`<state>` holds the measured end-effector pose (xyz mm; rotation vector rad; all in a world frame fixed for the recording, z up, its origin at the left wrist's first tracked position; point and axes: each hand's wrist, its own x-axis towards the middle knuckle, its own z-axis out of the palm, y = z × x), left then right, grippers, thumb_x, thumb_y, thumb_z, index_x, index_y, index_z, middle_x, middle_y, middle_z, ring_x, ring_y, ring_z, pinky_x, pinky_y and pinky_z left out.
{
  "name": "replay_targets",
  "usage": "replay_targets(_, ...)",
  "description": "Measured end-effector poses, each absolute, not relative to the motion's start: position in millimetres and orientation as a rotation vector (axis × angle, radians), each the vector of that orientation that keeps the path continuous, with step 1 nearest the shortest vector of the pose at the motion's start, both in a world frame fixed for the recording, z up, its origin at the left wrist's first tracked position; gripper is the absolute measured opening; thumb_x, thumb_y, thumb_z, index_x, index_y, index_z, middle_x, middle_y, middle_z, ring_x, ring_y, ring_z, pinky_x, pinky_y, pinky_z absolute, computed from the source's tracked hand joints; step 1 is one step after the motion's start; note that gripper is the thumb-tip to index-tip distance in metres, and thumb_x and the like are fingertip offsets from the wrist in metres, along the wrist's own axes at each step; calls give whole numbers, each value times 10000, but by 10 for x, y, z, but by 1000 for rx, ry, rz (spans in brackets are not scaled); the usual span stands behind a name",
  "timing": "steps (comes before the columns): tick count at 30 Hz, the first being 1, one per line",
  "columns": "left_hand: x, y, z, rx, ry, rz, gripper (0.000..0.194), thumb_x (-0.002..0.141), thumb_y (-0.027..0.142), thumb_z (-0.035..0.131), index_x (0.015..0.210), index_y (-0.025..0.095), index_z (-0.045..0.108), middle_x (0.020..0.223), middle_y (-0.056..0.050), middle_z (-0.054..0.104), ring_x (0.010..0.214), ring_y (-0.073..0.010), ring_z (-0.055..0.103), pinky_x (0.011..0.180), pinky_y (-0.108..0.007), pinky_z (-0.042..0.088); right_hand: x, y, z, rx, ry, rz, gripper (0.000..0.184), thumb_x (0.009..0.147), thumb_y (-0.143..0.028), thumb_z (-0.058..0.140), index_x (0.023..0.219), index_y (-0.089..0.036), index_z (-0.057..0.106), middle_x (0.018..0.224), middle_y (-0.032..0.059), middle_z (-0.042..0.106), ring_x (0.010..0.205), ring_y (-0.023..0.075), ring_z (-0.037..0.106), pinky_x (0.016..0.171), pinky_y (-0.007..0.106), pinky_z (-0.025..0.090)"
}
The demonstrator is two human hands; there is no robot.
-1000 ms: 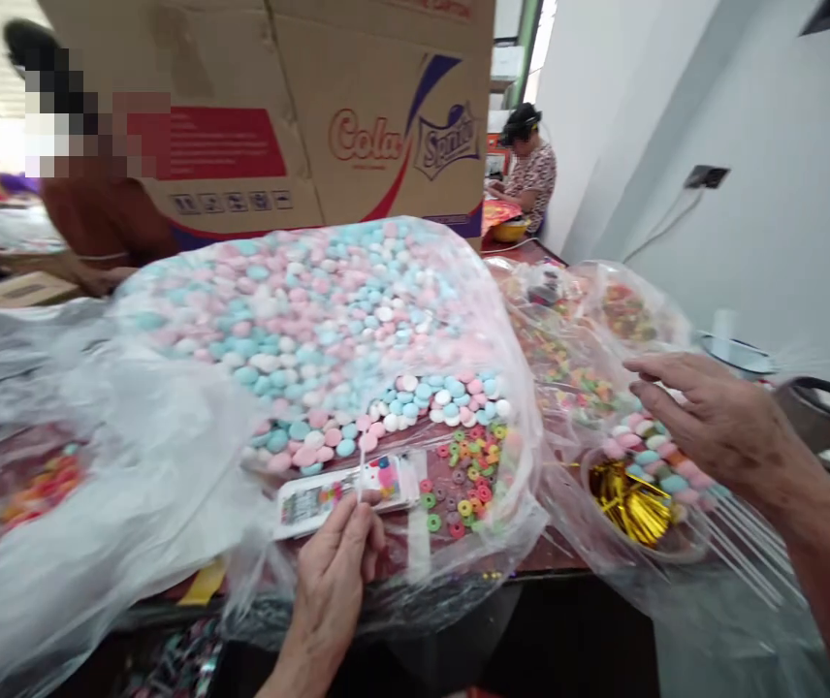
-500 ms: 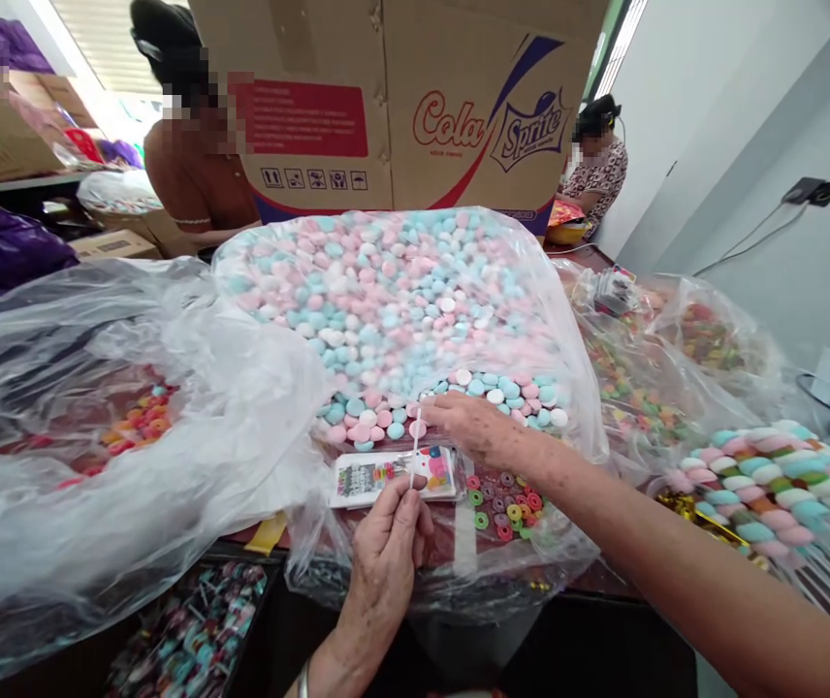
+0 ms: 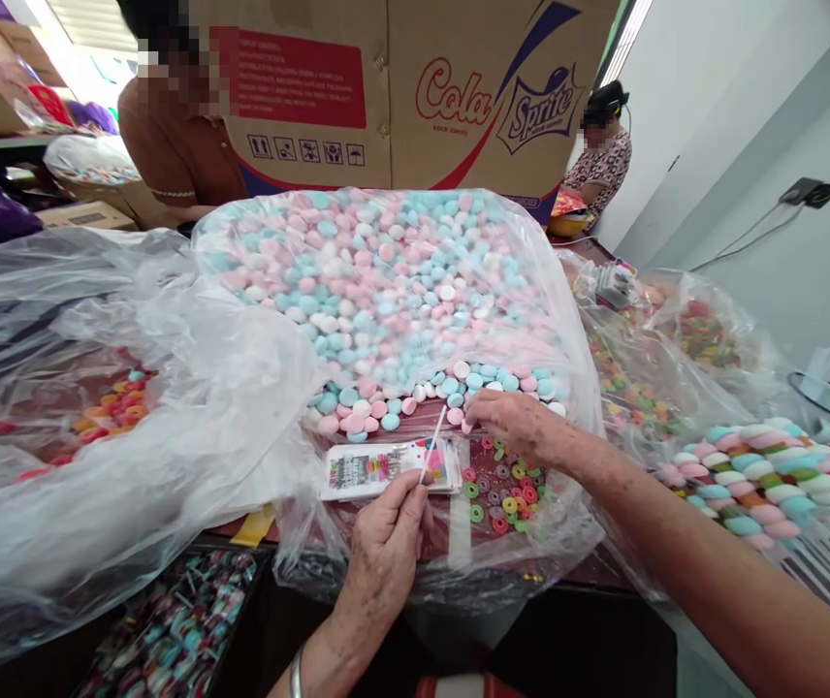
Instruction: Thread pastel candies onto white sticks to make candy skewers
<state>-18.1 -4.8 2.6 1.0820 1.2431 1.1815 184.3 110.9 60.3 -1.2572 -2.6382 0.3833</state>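
In the head view my left hand (image 3: 390,533) pinches a thin white stick (image 3: 435,441) between thumb and fingers. The stick slants up to the right, and its upper end is bare. My right hand (image 3: 509,422) has its fingertips closed on a pink candy (image 3: 465,425), a small domed piece, at the front edge of the candy pile (image 3: 386,281). That pile of pink, blue and white candies lies inside a clear plastic bag. Below the stick lies a stack of printed wrappers (image 3: 371,470). Small ring-shaped gummies (image 3: 509,499) lie under my right wrist.
Finished candy skewers (image 3: 771,480) with white sticks lie at the right. Bags of colourful gummies (image 3: 640,388) stand behind them. A crumpled clear bag (image 3: 226,388) covers the left side. A large cardboard box (image 3: 313,97) blocks the back. Two co-workers sit beyond. A bin of wrapped sweets (image 3: 175,620) is at lower left.
My right hand has moved right, away from the stick's tip. The stick in my left hand has tipped from nearly upright to a rightward slant. The camera view has shifted slightly.
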Motion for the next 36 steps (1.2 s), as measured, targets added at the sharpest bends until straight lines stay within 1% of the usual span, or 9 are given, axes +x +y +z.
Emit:
replay_targets(5,-185,-47,-74,1132,1268,1167,298,895,396,525,1034,160,641,575,37,526,406,-78,376,389,-202,271,1874,1119,733,-1476,-2562,341,241,911,-142,452,970,-174,683,960,68,690,861,185,626,776,270,429)
replay_targets(8,-180,-49,-58,1140,1284,1161,306,883,400,538,1040,162,648,564,37,529,405,-82,373,392,-202,278,1764,1075,710,-1571,-2594,281,214,917,-145,466,969,-179,671,959,68,676,889,187,618,779,263,418)
replay_targets(12,-181,-50,-7,1169,1300,1177,285,856,391,568,971,159,688,551,31,535,423,-90,394,413,-202,310,1602,966,608,-1607,-2688,120,205,952,-202,446,949,-178,650,947,81,646,866,198,606,724,267,422)
replay_targets(18,-179,-58,-1,1172,1307,1187,273,859,382,564,956,164,696,554,26,537,438,-95,399,417,-202,313,1570,816,469,-1581,-2782,-145,210,891,-71,450,983,-152,620,1015,143,635,963,267,578,764,317,428)
replay_targets(22,-179,-58,-15,1155,1295,1169,279,868,394,558,973,165,678,570,30,536,432,-90,392,420,-205,313,1579,852,443,-1655,-2631,-29,204,908,-96,428,1006,-153,598,967,124,657,915,245,590,741,309,421)
replay_targets(25,-185,-53,-27,1167,1264,1152,266,894,385,529,991,173,657,581,40,523,426,-82,379,420,-203,307,1575,943,461,-1632,-2447,104,181,925,-168,450,1055,-158,576,996,86,654,900,204,589,756,279,417)
replay_targets(27,-189,-52,-40,1168,1254,1151,255,907,379,518,998,178,646,583,46,510,428,-76,371,421,-199,301,1562,1008,476,-1593,-2432,114,185,923,-167,455,1062,-163,577,1022,74,644,923,188,578,781,264,410)
replay_targets(32,-193,-56,-69,1152,1245,1166,230,916,359,523,1011,179,628,583,51,502,434,-69,368,426,-191,303,1496,1107,474,-1582,-2594,84,176,914,-122,464,944,-156,634,972,84,659,958,208,560,779,269,392)
replay_targets(36,-193,-62,-78,1145,1228,1171,236,916,356,520,1012,170,629,579,49,506,426,-65,360,418,-189,298,1472,1117,447,-1582,-2629,57,182,933,-157,460,972,-147,638,991,93,674,986,229,558,793,284,385)
